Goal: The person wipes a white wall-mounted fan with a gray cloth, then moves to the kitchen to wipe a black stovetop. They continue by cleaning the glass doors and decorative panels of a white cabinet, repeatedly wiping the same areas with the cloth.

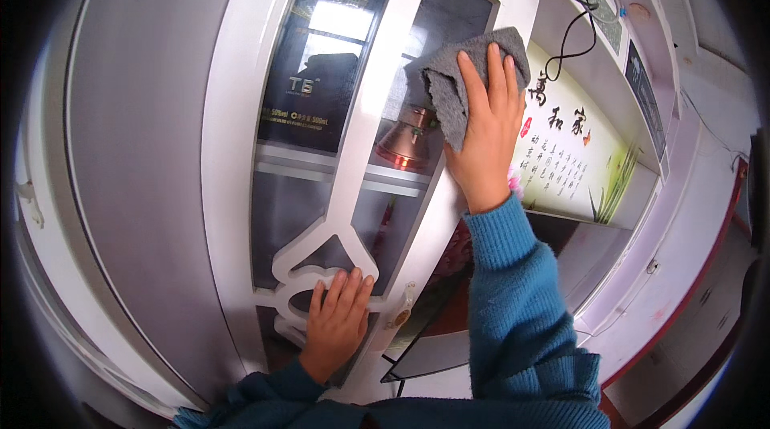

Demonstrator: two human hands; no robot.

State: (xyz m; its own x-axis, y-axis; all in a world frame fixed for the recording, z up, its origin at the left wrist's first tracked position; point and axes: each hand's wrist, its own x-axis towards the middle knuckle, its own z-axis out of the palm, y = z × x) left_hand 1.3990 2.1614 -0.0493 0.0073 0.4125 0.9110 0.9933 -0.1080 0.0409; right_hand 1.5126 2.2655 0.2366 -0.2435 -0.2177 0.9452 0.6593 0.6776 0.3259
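Observation:
A grey cloth (448,71) lies bunched under my right hand (490,122), which presses it against the right side of a white cabinet door's frame (355,146) and the glass beside it. Lower down, my left hand (340,315) rests on the curved white lattice (301,254) of the same door, fingers together and slightly spread. Behind the glass stand a dark box (325,56) bearing writing and a copper-coloured bottle (409,140), both on a shelf (295,158). The cloth hides part of the right pane.
An ornate handle (402,309) sits on the door's right edge. To the right are a wall panel (577,152) with writing and painted bamboo, and a black cable (565,50) hanging in loops. A dark screen (430,333) stands behind the door edge. A plain grey panel (150,128) borders the left.

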